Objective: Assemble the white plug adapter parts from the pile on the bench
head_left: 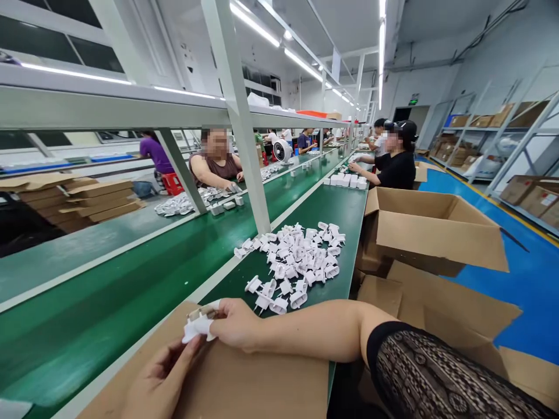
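My left hand (162, 375) and my right hand (238, 325) meet over the cardboard (257, 378) at the near end of the bench. Between their fingertips is a white plastic plug adapter (196, 329), partly covered by the fingers. The left thumb and fingers pinch it from below, while the right fingers close on its right side. Something white also shows at the right fingertips; whether it is a finger cover or part of the adapter I cannot tell. Just beyond the right forearm lies a loose pile of white plug adapters (301, 256), many with pins showing.
A green conveyor belt (144, 256) runs along the left, beside a metal post (238, 116). Open cardboard boxes (437, 233) stand at the right. Across the belt a person (216, 160) handles white parts; another in black (395, 160) works farther up on the right.
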Demonstrator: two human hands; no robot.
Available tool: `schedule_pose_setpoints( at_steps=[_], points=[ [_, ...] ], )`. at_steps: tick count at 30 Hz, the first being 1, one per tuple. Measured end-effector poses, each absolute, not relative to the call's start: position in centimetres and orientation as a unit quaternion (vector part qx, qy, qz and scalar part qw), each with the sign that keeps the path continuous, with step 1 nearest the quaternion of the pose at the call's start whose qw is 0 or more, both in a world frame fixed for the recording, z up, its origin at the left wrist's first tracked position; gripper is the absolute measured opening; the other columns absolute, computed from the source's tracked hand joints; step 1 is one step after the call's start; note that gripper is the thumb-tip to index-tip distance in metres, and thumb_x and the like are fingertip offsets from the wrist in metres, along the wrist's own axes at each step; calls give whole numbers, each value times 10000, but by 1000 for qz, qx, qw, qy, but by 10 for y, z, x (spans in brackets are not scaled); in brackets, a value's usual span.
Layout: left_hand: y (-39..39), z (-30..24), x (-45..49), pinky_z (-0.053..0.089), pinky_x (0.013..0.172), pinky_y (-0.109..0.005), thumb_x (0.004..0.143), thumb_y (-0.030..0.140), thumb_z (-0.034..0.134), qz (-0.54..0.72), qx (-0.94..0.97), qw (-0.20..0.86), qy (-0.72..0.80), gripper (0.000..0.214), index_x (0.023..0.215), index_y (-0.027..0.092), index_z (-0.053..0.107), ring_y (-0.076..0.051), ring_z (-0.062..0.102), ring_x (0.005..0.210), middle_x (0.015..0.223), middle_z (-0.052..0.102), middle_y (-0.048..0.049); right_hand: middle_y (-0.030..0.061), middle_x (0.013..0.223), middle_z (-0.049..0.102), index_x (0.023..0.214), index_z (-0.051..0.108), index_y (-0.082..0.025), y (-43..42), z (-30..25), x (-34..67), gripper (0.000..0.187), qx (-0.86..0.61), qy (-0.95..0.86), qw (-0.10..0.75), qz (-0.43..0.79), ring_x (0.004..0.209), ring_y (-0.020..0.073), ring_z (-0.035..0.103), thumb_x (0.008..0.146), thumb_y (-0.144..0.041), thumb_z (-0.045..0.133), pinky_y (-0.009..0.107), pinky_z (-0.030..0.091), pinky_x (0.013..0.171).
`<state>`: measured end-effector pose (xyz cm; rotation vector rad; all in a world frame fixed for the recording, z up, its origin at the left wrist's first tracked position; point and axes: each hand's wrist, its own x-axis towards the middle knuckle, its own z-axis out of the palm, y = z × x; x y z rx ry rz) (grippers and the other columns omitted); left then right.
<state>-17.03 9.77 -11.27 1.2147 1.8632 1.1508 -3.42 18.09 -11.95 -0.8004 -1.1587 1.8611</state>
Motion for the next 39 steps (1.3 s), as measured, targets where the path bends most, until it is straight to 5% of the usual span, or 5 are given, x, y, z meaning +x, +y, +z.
schedule_pose_setpoints(
  at_steps=[35, 39],
  points=[
    [95, -98, -166, 638, 694, -280, 307, 727, 924, 468, 324, 434, 698, 787, 917, 239, 822, -393, 699, 1178, 1180, 790, -81, 61, 950, 764, 922, 740, -160, 181, -125, -34, 334, -337, -484, 383, 711, 946, 204, 720, 618, -163, 877, 316, 564, 869],
    [95, -102, -173, 651, 734, -335, 421, 753, 881, 444, 357, 410, 712, 775, 984, 223, 825, -405, 702, 1171, 1213, 779, -101, 58, 953, 764, 934, 735, -162, 181, -124, -34, 364, -341, -478, 388, 710, 917, 199, 717, 597, -154, 874, 306, 567, 824]
  ],
)
